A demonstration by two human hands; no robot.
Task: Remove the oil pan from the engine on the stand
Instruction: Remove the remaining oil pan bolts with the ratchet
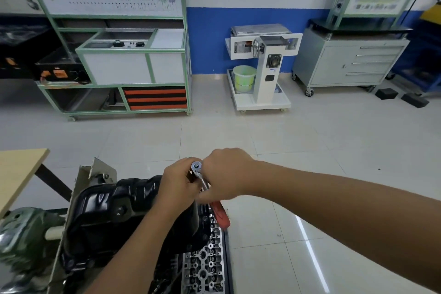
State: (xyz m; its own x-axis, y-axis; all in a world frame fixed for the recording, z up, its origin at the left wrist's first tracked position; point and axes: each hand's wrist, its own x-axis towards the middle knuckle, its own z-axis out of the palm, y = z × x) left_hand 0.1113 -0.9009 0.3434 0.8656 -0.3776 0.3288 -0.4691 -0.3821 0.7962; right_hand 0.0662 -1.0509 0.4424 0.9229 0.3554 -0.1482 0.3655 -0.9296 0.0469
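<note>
The black oil pan [114,207] sits on top of the upturned engine [205,262] at the bottom of the view. A ratchet wrench [202,180] with a red handle [220,213] stands over the pan's far right corner. My left hand [179,184] curls around the ratchet's head end from the left. My right hand [226,174] grips the metal shaft just above the red handle. The socket and the bolt under it are hidden by my hands.
A wooden table corner [19,172] is at the left. A green engine stand part [26,241] lies at the lower left. Across the tiled floor stand a green-framed training bench [128,59], a white stand with a green bucket [243,77] and a grey drawer cabinet [350,62].
</note>
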